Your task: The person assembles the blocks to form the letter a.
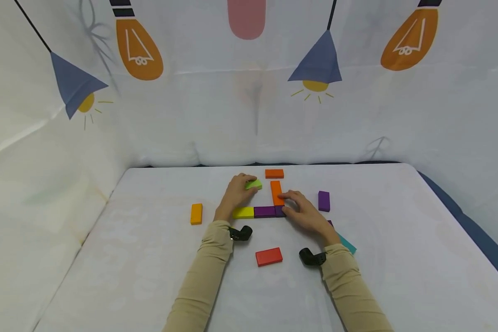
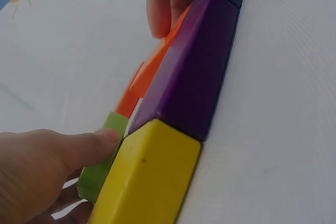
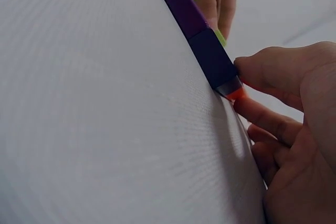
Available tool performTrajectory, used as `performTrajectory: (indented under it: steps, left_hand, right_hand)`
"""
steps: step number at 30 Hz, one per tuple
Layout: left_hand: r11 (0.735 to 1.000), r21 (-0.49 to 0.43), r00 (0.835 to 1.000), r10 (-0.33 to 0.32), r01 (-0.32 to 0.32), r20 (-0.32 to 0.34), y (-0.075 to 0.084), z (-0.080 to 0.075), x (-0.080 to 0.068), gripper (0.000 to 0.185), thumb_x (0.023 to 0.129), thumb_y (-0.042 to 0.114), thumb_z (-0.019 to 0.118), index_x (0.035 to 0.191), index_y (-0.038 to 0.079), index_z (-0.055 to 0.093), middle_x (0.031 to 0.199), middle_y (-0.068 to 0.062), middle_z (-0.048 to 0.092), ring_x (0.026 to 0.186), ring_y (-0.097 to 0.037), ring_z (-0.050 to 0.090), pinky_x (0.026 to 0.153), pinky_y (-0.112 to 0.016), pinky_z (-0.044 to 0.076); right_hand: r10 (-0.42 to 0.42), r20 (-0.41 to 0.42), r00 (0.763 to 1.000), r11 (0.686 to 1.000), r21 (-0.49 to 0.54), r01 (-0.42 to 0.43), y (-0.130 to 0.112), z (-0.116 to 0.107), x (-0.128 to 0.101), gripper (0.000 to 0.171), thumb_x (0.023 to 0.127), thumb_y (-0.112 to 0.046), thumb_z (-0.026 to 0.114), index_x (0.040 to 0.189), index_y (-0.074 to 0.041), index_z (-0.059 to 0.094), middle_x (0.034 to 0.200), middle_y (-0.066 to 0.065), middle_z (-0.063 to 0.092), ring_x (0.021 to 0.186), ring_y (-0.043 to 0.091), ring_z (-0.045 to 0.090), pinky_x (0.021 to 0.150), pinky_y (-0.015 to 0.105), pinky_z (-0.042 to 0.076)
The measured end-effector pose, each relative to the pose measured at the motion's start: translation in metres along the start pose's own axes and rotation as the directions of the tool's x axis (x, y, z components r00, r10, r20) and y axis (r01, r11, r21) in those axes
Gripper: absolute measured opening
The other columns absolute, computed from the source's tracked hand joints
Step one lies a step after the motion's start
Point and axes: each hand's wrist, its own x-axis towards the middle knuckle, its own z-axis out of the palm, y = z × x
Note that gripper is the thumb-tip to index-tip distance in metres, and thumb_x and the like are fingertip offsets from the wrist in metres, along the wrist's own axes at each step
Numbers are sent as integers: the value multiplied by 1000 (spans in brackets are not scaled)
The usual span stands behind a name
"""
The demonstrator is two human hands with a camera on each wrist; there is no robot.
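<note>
A row of blocks (image 1: pixel 259 212) is laid; the left hand (image 1: pixel 236 192) pinches a green block (image 1: pixel 253 184), the right hand (image 1: pixel 305 213) pinches the orange block (image 1: pixel 276 192); several lie loose.

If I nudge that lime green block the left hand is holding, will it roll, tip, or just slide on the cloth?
The lime green block is flat-sided with squared edges, so it probably slides rather than rolls. The left hand pinches it and it keeps its shape, so it is likely rigid. The white cloth looks matte, so it should grip a little.
</note>
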Motion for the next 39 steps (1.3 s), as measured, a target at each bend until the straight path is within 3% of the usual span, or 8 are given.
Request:
performTrajectory:
  steps: [27, 39]
  left_hand:
    - [998, -49, 997, 42, -39, 57, 5, 2, 1, 32, 88, 23, 53, 119, 15, 56, 121, -4, 55, 113, -20, 48, 100, -36, 35]
    - [996, -14, 995, 88, -87, 45, 11, 5, 3, 31, 87, 19, 55, 118, 15, 58, 119, -6, 56, 111, -23, 49, 98, -38, 36]
  right_hand:
    - [42, -2, 999, 999, -17, -42, 1, 0, 0, 36, 89, -29, 51, 124, -21, 47, 136, 4, 37, 134, 27, 21, 105, 53, 19]
    - [51, 0, 999, 999, -14, -51, 1, 0, 0, 36, 89, -28, 52, 124, -23, 47, 137, 3, 36, 134, 26, 22, 105, 53, 20]
